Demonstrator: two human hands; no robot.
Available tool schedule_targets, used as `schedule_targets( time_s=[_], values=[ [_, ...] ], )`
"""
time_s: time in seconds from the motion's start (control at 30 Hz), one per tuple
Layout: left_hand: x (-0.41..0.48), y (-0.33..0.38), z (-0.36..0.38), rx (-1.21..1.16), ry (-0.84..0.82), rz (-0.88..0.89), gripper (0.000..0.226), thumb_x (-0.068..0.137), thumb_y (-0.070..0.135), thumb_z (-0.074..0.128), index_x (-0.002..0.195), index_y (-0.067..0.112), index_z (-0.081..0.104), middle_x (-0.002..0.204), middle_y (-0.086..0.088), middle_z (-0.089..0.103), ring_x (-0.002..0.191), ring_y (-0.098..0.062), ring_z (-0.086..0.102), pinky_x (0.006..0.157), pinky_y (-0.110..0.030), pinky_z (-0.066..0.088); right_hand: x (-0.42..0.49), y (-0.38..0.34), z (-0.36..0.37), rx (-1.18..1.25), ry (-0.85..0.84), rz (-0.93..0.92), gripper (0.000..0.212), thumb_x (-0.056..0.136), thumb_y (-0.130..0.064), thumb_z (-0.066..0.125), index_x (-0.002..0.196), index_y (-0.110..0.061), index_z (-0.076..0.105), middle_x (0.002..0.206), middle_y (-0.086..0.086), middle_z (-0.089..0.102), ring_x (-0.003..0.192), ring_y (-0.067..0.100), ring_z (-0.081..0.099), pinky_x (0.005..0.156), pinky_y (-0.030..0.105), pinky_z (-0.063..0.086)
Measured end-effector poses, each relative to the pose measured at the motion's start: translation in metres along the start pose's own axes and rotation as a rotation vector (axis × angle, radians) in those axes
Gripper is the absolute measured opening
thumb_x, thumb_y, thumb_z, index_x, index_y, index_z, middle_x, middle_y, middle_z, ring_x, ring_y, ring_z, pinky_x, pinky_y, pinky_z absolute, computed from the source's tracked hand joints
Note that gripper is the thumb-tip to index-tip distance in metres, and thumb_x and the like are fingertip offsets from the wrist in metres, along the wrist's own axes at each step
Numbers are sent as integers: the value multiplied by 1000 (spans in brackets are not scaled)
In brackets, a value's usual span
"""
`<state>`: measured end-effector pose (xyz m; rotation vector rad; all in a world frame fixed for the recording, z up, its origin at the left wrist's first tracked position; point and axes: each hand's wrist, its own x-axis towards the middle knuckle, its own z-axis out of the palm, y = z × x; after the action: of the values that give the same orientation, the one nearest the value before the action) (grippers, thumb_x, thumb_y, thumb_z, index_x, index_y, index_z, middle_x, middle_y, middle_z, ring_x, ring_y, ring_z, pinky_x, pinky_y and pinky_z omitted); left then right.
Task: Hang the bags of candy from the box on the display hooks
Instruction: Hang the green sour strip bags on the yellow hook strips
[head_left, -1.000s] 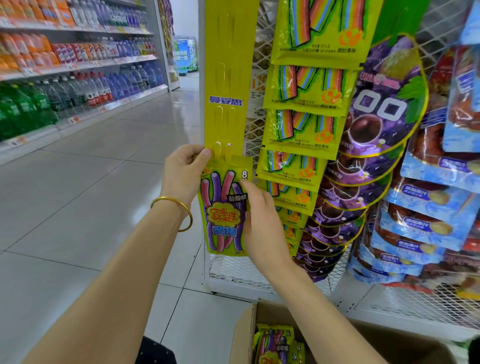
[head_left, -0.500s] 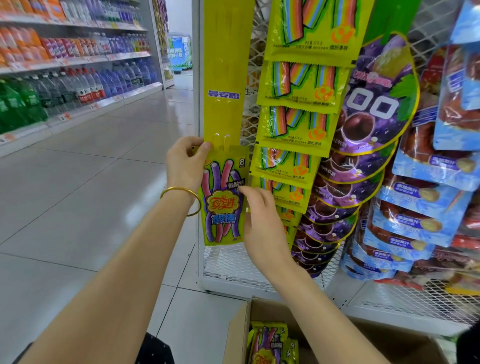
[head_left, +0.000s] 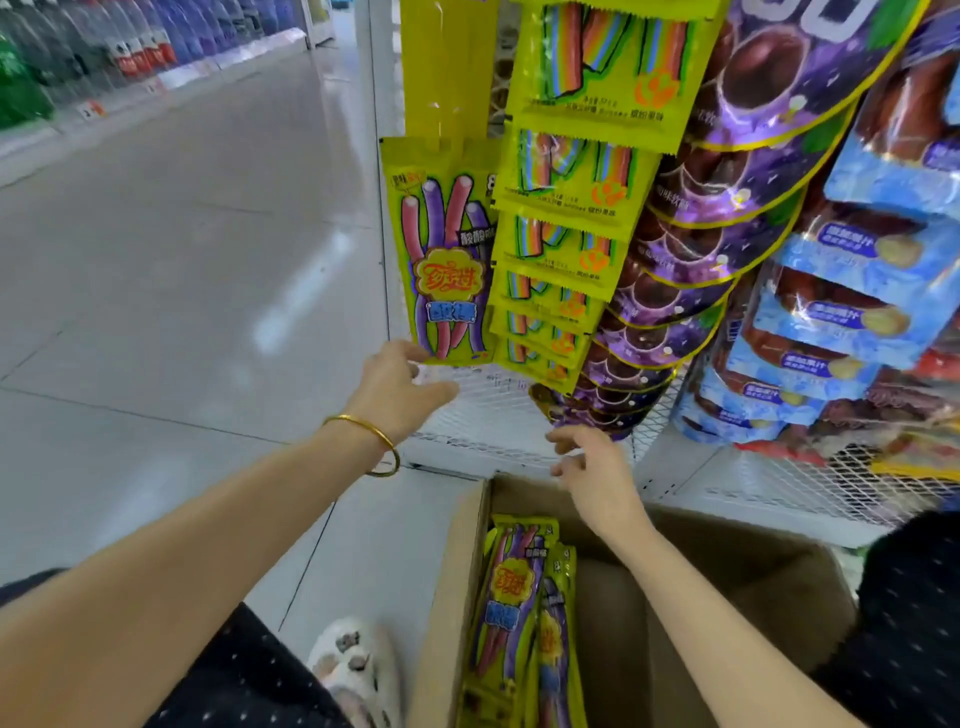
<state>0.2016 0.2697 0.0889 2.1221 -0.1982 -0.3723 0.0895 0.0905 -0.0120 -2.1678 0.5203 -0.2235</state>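
Observation:
A yellow-green candy bag (head_left: 447, 249) with pink and purple sticks printed on it hangs from the yellow display strip (head_left: 447, 67). My left hand (head_left: 400, 387), with a gold bangle at the wrist, is just under the bag's bottom edge, fingers apart, holding nothing. My right hand (head_left: 597, 467) hovers open over the cardboard box (head_left: 457, 571) on the floor. Inside the box stand two more bags of the same candy (head_left: 511, 608).
To the right of the strip hang rows of rainbow-strip candy bags (head_left: 576, 176), purple grape gummy bags (head_left: 727, 197) and blue packs (head_left: 852, 291) on a white mesh rack (head_left: 488, 405). A drinks shelf (head_left: 104, 52) lines the aisle on the left. My slippered foot (head_left: 353, 670) is beside the box.
Both hands have let go of the hung bag and dropped lower; the right hand moved down toward the box. The view tilted downward.

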Motion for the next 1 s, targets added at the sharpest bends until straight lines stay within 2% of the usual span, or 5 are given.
schedule_targets(
  time_s=[0.27,0.4,0.5,0.77,1.0],
  values=[
    [6,-20,30,83,-240,-39,40,86,25,63,120,12,47,121,-9,49,99,-28,60,84,-40,54,-17,99,57,18,-238,561,24,88,-5,53,112,-6,53,98,8,58,91,26,60,83,38,52],
    [20,-25,38,83,-311,-48,39,88,25,60,121,11,46,124,-11,49,95,-23,60,77,-30,55,-24,119,98,60,-167,810,48,86,-13,63,126,2,40,118,18,57,105,30,57,91,39,47],
    [29,-27,37,62,-337,-56,39,88,24,60,122,10,46,121,-10,51,94,-21,60,77,-29,54,-24,119,119,101,-68,941,44,89,-14,61,127,-2,42,125,17,55,116,33,52,96,38,45],
    [34,-15,31,76,-374,-31,37,89,22,58,122,9,47,116,-10,53,94,-21,61,75,-27,53,-26,109,127,80,5,880,32,93,-9,49,124,-6,52,123,16,58,111,32,54,92,36,45],
    [13,7,42,135,-424,20,42,89,26,59,124,7,47,107,-13,60,99,-31,62,90,-43,51,-29,78,58,263,-41,436,14,87,-12,62,96,-21,58,101,7,67,96,23,62,91,48,48]
  ],
)
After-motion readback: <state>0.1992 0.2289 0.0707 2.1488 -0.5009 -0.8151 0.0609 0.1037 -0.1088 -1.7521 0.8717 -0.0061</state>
